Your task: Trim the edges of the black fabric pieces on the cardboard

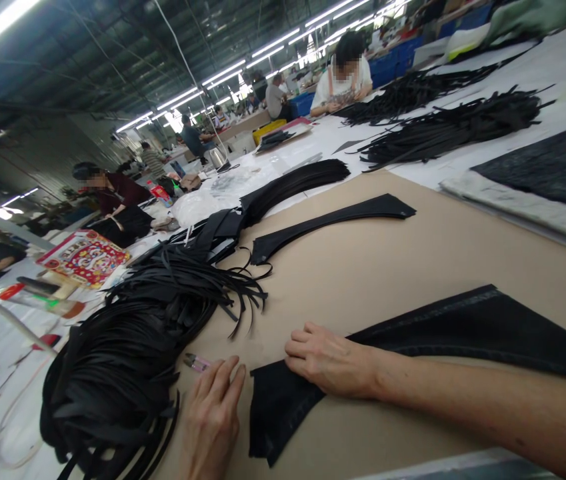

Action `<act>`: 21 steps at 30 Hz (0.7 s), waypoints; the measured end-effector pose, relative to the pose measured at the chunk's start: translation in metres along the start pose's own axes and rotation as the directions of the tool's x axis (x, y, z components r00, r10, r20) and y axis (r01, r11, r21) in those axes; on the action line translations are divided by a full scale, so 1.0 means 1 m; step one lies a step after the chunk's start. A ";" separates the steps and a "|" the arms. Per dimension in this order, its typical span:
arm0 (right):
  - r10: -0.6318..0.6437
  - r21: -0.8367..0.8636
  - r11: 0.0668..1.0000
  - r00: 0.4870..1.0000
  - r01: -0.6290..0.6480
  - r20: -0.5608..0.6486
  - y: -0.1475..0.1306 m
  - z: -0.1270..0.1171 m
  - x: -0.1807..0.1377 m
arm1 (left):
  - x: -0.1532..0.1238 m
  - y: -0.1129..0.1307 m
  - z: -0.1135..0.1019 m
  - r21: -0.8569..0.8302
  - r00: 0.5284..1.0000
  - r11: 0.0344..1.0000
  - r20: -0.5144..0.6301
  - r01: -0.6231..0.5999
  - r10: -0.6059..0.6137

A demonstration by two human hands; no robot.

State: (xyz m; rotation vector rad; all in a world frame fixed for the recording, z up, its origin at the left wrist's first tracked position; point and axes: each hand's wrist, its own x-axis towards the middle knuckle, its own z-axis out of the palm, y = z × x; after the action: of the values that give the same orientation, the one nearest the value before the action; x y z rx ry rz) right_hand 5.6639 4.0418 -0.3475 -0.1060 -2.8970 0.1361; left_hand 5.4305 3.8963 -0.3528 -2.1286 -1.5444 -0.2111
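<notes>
A long curved black piece of leather-like material (283, 413) lies across the brown board (443, 253), its wide end nearest me. My right hand (330, 360) rests on its narrow part with fingers curled down against it; the forearm crosses over the rest. To the left, my left hand (214, 417) lies beside the piece's end, fingers stretched out and holding nothing visible. Just past those fingertips is a small tool with a metal tip and pinkish handle (196, 362), partly hidden. Farther up the board sits a stack of similar black pieces (333, 223).
A big heap of black strips (113, 360) borders the board on the left. Behind it are another stack of curved black pieces (297, 187) and a red patterned box (85, 259). More black strip bundles (455, 127) lie at the back right. A person (345, 73) sits across the table.
</notes>
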 end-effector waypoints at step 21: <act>-0.069 -0.086 0.994 0.998 0.068 -0.006 0.040 -0.016 -0.055 | 0.020 0.054 0.031 -0.238 0.996 0.971 0.091 0.013 0.009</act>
State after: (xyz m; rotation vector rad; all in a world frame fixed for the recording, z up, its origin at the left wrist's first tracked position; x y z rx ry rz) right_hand 5.7235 4.0785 -0.3492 -0.0220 -2.8930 -0.0004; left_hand 5.4818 3.9154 -0.3878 -2.3512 -1.6443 -0.3182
